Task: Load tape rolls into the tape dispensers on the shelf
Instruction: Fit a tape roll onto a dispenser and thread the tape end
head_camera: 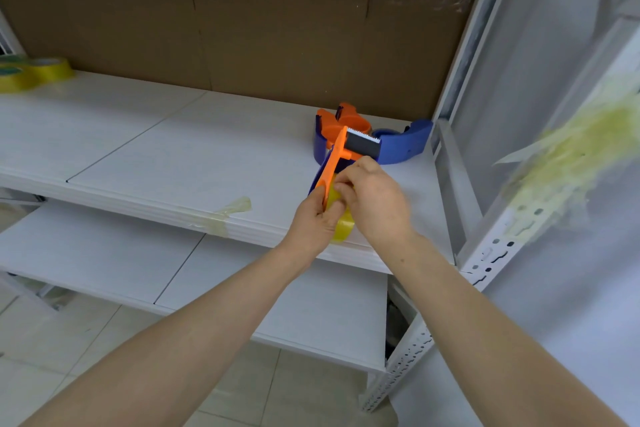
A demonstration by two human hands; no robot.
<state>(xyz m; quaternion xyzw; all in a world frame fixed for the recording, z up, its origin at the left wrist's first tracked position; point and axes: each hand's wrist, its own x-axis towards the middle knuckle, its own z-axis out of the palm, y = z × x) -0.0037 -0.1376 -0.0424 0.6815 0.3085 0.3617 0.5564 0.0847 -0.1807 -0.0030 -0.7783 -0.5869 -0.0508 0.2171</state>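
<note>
Only a sliver of the yellow tape roll [343,230] shows; the rest is covered by the left hand [317,218], which grips it, and the right hand [374,198]. The lower end of the orange-and-blue plastic tape dispenser [333,163] is lost behind the same hands. The right hand's fingertips curl out of sight, so what they pinch cannot be told. The stacked yellow tape rolls [38,74] are cut off by the left edge. The yellowish patch [571,163] at the right is a blur.
</note>
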